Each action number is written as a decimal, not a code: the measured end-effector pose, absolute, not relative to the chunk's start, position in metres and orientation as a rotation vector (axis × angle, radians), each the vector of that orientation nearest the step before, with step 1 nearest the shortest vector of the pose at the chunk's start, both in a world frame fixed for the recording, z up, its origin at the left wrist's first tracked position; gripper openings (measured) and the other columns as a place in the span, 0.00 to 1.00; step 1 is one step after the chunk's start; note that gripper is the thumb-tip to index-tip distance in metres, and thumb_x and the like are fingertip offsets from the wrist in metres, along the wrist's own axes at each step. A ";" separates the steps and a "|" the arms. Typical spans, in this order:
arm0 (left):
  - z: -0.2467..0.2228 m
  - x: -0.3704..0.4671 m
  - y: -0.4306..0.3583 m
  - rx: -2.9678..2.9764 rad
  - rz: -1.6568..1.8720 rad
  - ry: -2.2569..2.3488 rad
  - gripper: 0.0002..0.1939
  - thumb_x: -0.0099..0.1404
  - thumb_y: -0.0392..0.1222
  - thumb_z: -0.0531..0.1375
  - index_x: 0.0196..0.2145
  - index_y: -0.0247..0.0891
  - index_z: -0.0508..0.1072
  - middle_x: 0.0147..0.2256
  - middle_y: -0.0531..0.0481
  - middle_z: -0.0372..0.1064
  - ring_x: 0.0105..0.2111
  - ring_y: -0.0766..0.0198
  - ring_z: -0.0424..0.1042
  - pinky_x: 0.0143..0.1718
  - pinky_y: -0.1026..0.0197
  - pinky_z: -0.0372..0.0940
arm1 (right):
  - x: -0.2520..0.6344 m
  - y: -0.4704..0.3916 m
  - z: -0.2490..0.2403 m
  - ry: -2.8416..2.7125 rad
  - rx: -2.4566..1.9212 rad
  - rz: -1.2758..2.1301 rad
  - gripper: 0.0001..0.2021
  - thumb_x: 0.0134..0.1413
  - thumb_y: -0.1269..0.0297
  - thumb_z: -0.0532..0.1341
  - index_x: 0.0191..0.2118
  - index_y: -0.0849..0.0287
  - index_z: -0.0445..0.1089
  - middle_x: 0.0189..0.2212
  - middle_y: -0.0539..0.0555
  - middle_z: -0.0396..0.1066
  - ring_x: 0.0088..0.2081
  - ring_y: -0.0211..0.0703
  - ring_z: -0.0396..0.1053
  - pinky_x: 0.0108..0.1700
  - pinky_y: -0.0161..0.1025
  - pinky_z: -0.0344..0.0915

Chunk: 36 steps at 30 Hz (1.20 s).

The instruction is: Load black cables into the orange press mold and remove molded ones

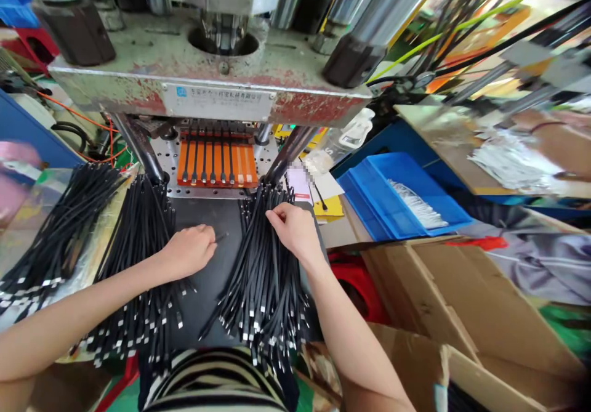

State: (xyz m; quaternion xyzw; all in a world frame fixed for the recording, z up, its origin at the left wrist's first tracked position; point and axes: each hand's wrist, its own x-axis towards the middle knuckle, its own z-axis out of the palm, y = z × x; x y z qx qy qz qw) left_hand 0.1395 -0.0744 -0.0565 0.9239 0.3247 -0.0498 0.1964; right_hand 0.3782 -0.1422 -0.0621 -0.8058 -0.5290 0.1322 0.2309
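My left hand [191,252] is closed above the dark work surface [203,310], beside the left-hand bundle of black cables [138,239]. A thin dark tip pokes out by its fingers, too blurred to name. Over the top of the right-hand bundle of black cables [258,264], my right hand [293,230] has its fingers pinched together; what they grip, if anything, is hidden. Ahead of both hands, an orange fixture [183,159] sits in the press with several black cables lying side by side in its grooves. The grooves at its right end show bare orange.
The heavy press plate [221,101] hangs above the fixture between steel posts [290,153]. Another cable bundle [64,233] lies far left. On the right are a blue tray [406,196] with white pieces, cardboard boxes [484,295] and a red stool [360,282]. Another person's arm [563,141] shows far right.
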 end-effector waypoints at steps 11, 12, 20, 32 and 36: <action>0.036 0.167 -0.043 1.737 0.554 0.530 0.10 0.66 0.45 0.56 0.39 0.35 0.70 0.21 0.58 0.61 0.18 0.72 0.61 0.21 0.68 0.61 | 0.323 -0.138 -0.008 -1.339 -1.289 0.750 0.07 0.61 0.60 0.57 0.34 0.56 0.63 0.23 0.47 0.70 0.21 0.34 0.63 0.23 0.31 0.58; 0.041 0.171 -0.043 1.705 0.587 0.525 0.09 0.65 0.44 0.58 0.37 0.35 0.70 0.21 0.58 0.61 0.18 0.72 0.63 0.21 0.68 0.62 | 0.320 -0.135 -0.006 -1.327 -1.264 0.742 0.07 0.62 0.60 0.56 0.33 0.56 0.62 0.23 0.47 0.69 0.21 0.34 0.63 0.24 0.31 0.58; 0.059 0.189 -0.035 1.744 0.776 0.493 0.09 0.62 0.42 0.62 0.28 0.34 0.71 0.18 0.55 0.65 0.15 0.72 0.66 0.16 0.70 0.63 | 0.308 -0.135 -0.012 -1.418 -1.289 0.618 0.08 0.62 0.58 0.56 0.35 0.56 0.65 0.25 0.47 0.65 0.25 0.36 0.62 0.29 0.33 0.60; 0.061 0.211 -0.005 2.270 1.253 0.334 0.10 0.62 0.44 0.63 0.41 0.40 0.71 0.39 0.47 0.70 0.35 0.63 0.72 0.35 0.59 0.70 | 0.373 -0.039 -0.033 -1.461 -1.584 0.287 0.08 0.55 0.63 0.60 0.27 0.59 0.69 0.21 0.49 0.68 0.25 0.38 0.63 0.31 0.34 0.60; 0.010 0.203 0.010 2.678 0.664 0.418 0.10 0.65 0.38 0.59 0.44 0.36 0.70 0.45 0.43 0.72 0.45 0.58 0.73 0.49 0.53 0.67 | 0.383 -0.012 -0.032 -1.440 -1.617 0.350 0.06 0.53 0.66 0.61 0.26 0.59 0.70 0.20 0.47 0.68 0.25 0.36 0.65 0.31 0.32 0.60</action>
